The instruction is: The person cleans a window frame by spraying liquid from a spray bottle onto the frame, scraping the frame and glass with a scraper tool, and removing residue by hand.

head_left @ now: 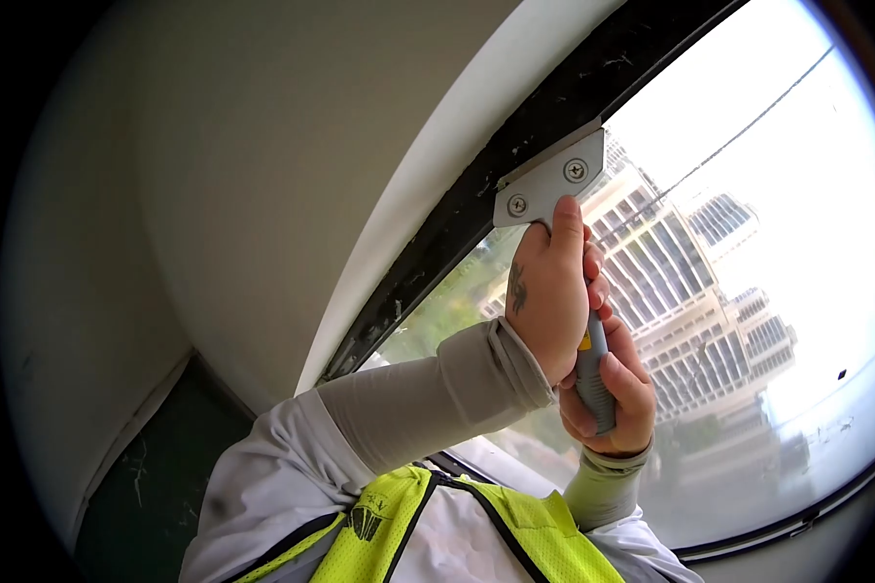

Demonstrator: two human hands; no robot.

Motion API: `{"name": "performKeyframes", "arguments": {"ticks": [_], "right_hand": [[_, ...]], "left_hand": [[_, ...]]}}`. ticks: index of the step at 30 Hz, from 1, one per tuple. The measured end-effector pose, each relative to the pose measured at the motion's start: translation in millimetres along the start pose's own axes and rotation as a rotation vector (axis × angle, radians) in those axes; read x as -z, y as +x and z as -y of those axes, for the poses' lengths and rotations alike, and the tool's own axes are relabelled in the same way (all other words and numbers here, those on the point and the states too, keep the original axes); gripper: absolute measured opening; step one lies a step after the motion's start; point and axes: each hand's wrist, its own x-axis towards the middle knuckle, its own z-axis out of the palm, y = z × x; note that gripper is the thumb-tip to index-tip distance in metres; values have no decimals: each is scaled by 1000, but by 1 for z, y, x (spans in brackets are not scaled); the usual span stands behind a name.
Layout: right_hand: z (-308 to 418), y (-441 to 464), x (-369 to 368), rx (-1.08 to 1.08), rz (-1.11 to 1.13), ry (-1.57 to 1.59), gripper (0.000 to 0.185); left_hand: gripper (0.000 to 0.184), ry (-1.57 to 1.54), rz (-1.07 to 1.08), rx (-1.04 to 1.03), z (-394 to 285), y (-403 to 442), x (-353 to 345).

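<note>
A wide-bladed scraper (546,183) with a silver head, two screws and a grey ribbed handle is raised in front of me. Its blade edge lies against the black window frame (544,107). My left hand (551,291), dark marking on its back, wraps the upper handle, the thumb pressed on the metal head. Below it, my right hand (624,394) grips the handle's lower end, a bit of yellow showing between the hands. Most fingers of both hands curl partly out of sight behind the handle.
Beyond the window glass (690,457) stand tall buildings. A white curved border (428,155) and a plain wall (253,146) run along the left. A dark green surface (156,476) is at lower left. I wear a yellow vest (389,525).
</note>
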Motion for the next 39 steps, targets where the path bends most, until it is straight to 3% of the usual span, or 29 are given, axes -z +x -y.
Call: {"name": "performKeyframes", "arguments": {"ticks": [39], "right_hand": [[30,6,-11,-119,-12,63,33]], "left_hand": [[29,-20,-59,-7,-14,5,-25]]}}
